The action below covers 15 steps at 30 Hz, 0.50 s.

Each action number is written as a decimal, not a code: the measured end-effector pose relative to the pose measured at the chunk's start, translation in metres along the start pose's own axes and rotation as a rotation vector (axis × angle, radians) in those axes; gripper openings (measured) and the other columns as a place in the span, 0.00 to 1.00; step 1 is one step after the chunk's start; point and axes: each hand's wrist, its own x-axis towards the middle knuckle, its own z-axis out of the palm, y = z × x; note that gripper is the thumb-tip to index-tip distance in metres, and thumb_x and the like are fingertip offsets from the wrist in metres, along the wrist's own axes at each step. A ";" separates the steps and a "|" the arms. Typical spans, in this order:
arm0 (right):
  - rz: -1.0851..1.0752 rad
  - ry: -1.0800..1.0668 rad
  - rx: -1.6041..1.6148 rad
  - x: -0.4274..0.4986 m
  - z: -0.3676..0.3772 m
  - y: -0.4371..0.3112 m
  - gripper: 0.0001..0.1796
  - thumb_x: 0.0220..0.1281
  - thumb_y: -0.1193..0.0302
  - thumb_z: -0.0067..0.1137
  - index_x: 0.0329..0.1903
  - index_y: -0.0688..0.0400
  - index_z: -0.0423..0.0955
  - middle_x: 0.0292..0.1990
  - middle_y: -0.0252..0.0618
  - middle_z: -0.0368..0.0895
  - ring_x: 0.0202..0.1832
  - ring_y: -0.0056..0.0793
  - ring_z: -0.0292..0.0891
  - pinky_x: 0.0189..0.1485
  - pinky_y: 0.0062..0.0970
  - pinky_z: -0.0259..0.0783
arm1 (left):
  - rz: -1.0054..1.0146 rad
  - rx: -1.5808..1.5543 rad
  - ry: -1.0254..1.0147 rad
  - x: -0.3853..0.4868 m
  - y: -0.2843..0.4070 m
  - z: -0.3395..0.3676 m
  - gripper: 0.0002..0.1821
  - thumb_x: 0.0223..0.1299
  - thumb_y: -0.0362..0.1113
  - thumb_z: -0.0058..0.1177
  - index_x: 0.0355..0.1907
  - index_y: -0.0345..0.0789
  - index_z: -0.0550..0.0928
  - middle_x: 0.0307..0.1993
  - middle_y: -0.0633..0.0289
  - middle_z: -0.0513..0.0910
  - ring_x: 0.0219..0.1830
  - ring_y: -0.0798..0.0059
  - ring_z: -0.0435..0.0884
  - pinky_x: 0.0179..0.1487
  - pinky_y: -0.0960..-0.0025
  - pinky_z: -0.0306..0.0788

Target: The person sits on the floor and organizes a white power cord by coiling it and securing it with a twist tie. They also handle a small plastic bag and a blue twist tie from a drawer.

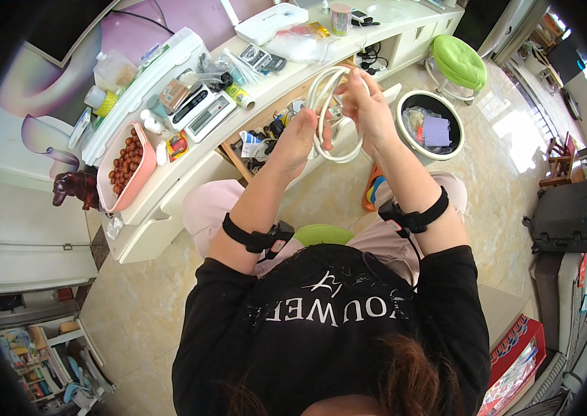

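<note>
A white cable (343,156), wound into several loose loops, is held up between my two hands. My left hand (297,139) grips the loops on their left side, with the thumb pointing up. At the upper right of the coil, my right hand (364,104) pinches the cable between thumb and fingers. Below and behind the hands, an open wooden drawer (234,165) holds a jumble of black cords, adapters (276,126) and a folded printed paper (250,146). Part of the drawer's contents is hidden by my hands.
A long white cabinet (168,179) carries a pink basket of round brown fruit (142,179), a digital scale (210,117), a yellow-green tube (240,96) and plastic bags (298,47). Right of the drawer stands a trash bin (459,136). Farther back is a green stool (459,61).
</note>
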 end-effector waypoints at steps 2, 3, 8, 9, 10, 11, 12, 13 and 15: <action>0.014 0.010 0.120 -0.002 0.009 0.006 0.20 0.64 0.56 0.47 0.50 0.58 0.66 0.33 0.31 0.74 0.29 0.13 0.67 0.38 0.21 0.66 | -0.016 0.009 0.010 0.000 -0.002 -0.001 0.27 0.63 0.61 0.32 0.35 0.36 0.69 0.21 0.68 0.69 0.22 0.81 0.70 0.28 0.78 0.65; 0.039 0.033 0.193 -0.002 0.012 0.008 0.21 0.63 0.55 0.49 0.50 0.58 0.65 0.34 0.32 0.75 0.32 0.14 0.71 0.42 0.23 0.68 | -0.031 0.015 0.025 0.000 -0.003 -0.001 0.27 0.63 0.61 0.31 0.35 0.36 0.69 0.21 0.68 0.69 0.22 0.81 0.70 0.27 0.78 0.65; 0.186 -0.144 -0.175 -0.004 0.022 0.008 0.25 0.49 0.63 0.65 0.45 0.61 0.65 0.22 0.33 0.72 0.22 0.20 0.72 0.19 0.18 0.69 | -0.173 0.069 0.087 -0.003 -0.010 0.005 0.26 0.66 0.59 0.29 0.32 0.36 0.68 0.19 0.67 0.69 0.20 0.80 0.69 0.26 0.77 0.65; 0.199 -0.126 -0.170 -0.004 0.025 0.009 0.24 0.49 0.64 0.66 0.44 0.62 0.66 0.23 0.34 0.73 0.23 0.20 0.72 0.20 0.18 0.69 | -0.163 0.047 0.077 -0.004 -0.011 0.006 0.25 0.66 0.58 0.29 0.30 0.36 0.68 0.19 0.67 0.69 0.19 0.79 0.69 0.26 0.77 0.65; 0.223 -0.117 -0.159 -0.003 0.028 0.010 0.23 0.48 0.65 0.66 0.43 0.62 0.66 0.23 0.35 0.74 0.23 0.20 0.72 0.21 0.18 0.69 | -0.186 0.079 0.093 -0.005 -0.012 0.006 0.26 0.66 0.58 0.28 0.33 0.35 0.68 0.22 0.65 0.71 0.22 0.79 0.71 0.28 0.76 0.66; 0.251 -0.115 -0.138 -0.002 0.031 0.012 0.23 0.48 0.66 0.66 0.42 0.62 0.66 0.24 0.36 0.75 0.23 0.19 0.72 0.22 0.18 0.69 | -0.203 0.097 0.101 -0.005 -0.014 0.006 0.27 0.67 0.57 0.27 0.36 0.34 0.69 0.25 0.64 0.72 0.25 0.78 0.72 0.30 0.75 0.67; 0.240 -0.057 -0.091 -0.001 0.036 0.016 0.20 0.47 0.68 0.66 0.40 0.63 0.68 0.25 0.37 0.76 0.23 0.19 0.72 0.24 0.18 0.69 | -0.213 0.101 0.117 -0.005 -0.016 0.006 0.27 0.67 0.57 0.27 0.39 0.32 0.69 0.28 0.63 0.73 0.28 0.78 0.73 0.33 0.74 0.69; 0.216 -0.053 -0.135 0.001 0.039 0.019 0.19 0.47 0.69 0.66 0.39 0.63 0.68 0.25 0.37 0.76 0.23 0.19 0.72 0.25 0.19 0.69 | -0.211 0.071 0.158 -0.005 -0.018 0.006 0.28 0.67 0.57 0.26 0.43 0.31 0.68 0.33 0.61 0.73 0.33 0.78 0.73 0.37 0.73 0.68; 0.165 -0.049 -0.209 0.006 0.044 0.025 0.17 0.47 0.70 0.65 0.37 0.63 0.69 0.24 0.36 0.76 0.23 0.18 0.72 0.26 0.19 0.69 | -0.192 -0.012 0.245 -0.005 -0.022 0.008 0.30 0.68 0.56 0.24 0.51 0.29 0.65 0.42 0.58 0.72 0.44 0.77 0.72 0.46 0.71 0.68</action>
